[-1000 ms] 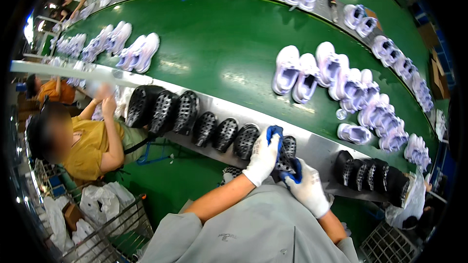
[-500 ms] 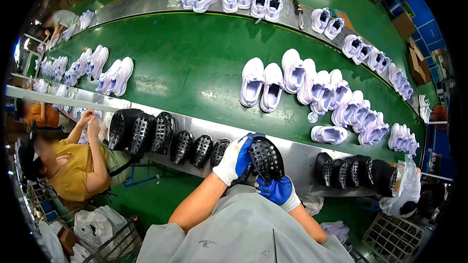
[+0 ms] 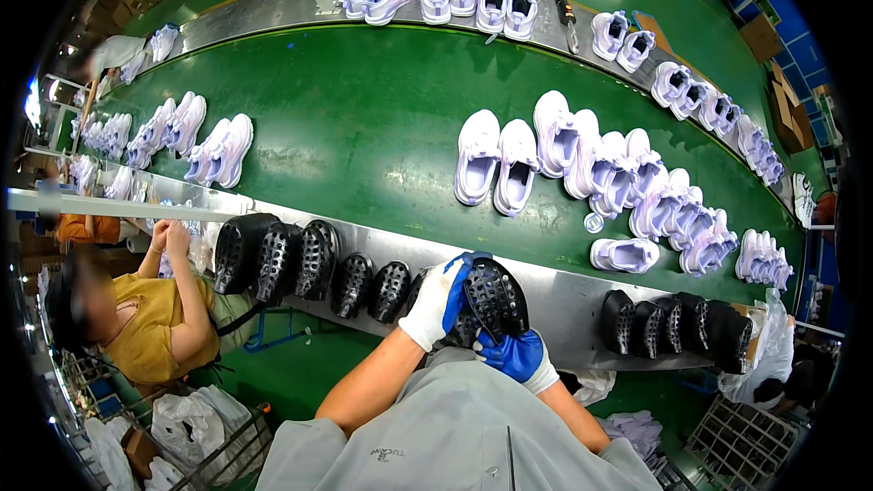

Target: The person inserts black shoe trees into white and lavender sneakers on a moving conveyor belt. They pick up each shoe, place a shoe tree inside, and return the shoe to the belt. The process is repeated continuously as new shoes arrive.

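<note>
Low in front of my body I hold a stack of black perforated plastic shoe forms [image 3: 496,298], with the rounded, holed face of one showing. My left hand [image 3: 444,307], in a white glove with a blue palm, is closed on its left side and upper edge. From below, my right hand [image 3: 516,359], gloved alike, grips the lower end; some of its fingers are hidden behind the forms. Just left of my left hand, more black forms [image 3: 391,291] lie in a row along the metal ledge [image 3: 555,295]. Another group of nested forms [image 3: 668,323] rests to the right.
White-lilac sneakers [image 3: 516,166] stand in pairs and rows on the green conveyor belt [image 3: 364,118]. Others line the far metal ledge beside a screwdriver-like tool [image 3: 566,20]. A person in a yellow shirt [image 3: 168,314] works at the left. Wire carts [image 3: 741,436] flank me.
The surroundings have shifted slightly right in the view. Both hands keep nearly the same grip on the forms, and the person at left has barely moved.
</note>
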Demonstrator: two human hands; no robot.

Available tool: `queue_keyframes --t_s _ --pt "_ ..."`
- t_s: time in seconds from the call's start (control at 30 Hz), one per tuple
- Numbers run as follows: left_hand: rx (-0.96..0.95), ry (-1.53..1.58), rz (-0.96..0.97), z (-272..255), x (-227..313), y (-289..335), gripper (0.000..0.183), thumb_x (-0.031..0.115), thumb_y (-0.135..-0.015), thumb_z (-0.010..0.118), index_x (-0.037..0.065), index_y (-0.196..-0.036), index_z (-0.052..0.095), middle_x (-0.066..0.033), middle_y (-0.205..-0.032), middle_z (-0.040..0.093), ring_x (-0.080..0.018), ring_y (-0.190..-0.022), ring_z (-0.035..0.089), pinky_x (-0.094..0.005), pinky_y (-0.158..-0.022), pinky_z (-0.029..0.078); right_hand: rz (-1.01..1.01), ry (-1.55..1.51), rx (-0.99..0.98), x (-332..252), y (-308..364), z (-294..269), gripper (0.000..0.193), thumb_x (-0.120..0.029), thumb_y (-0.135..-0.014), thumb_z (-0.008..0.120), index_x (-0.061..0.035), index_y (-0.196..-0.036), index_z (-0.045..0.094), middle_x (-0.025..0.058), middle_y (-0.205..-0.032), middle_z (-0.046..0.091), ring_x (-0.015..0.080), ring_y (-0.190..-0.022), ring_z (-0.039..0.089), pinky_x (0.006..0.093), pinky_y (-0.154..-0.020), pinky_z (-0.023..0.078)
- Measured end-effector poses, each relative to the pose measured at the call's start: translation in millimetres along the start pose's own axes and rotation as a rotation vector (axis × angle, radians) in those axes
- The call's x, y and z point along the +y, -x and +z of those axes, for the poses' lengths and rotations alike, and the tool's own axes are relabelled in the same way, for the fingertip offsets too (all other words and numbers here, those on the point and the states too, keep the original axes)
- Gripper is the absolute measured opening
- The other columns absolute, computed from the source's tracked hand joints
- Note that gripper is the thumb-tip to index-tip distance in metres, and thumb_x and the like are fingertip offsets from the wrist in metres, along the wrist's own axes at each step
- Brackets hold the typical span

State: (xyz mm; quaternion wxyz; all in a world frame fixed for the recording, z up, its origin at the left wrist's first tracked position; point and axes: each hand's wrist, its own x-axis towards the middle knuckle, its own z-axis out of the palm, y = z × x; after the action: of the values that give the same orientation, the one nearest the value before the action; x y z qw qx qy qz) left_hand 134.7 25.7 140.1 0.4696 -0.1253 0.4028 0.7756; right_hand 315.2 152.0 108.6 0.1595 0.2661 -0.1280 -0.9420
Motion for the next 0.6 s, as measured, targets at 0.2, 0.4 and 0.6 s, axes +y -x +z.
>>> queue_keyframes --t_s 0.2,0.4,0.6 --pt "0.048 -0.078 0.017 -9.5 -3.5 -8.9 0.035 0.023 -0.105 0.048 -0.003 -0.120 0.066 -0.0082 -0.113 0.070 -0.0168 -0.101 0.066 -0.0302 -0.091 0.052 -0.020 0.006 0.057 -1.2 -2.5 -0.4 0.051 -0.034 -0.100 0.049 -0.0045 -0.141 0.053 0.0191 -0.128 0.062 0.0377 -0.112 0.059 0.0512 -0.099 0.048" --pt "0.012 -0.107 0.009 -10.0 1.2 -10.1 0.038 0.025 -0.105 0.046 -0.003 -0.124 0.063 -0.0091 -0.118 0.067 -0.0177 -0.107 0.063 -0.0314 -0.098 0.049 -0.006 -0.043 0.048 -5.4 -3.3 -8.9 0.052 -0.033 -0.100 0.050 -0.0059 -0.144 0.051 0.0200 -0.135 0.059 0.0388 -0.116 0.060 0.0547 -0.098 0.050" --pt "-0.003 -0.153 0.032 -10.2 3.4 -9.2 0.038 0.024 -0.105 0.045 -0.003 -0.124 0.063 -0.0090 -0.116 0.068 -0.0176 -0.106 0.063 -0.0310 -0.096 0.049 -0.012 -0.016 0.093 -5.9 -7.1 -6.1 0.052 -0.036 -0.097 0.051 -0.0027 -0.136 0.057 0.0207 -0.128 0.064 0.0377 -0.114 0.059 0.0490 -0.096 0.048"
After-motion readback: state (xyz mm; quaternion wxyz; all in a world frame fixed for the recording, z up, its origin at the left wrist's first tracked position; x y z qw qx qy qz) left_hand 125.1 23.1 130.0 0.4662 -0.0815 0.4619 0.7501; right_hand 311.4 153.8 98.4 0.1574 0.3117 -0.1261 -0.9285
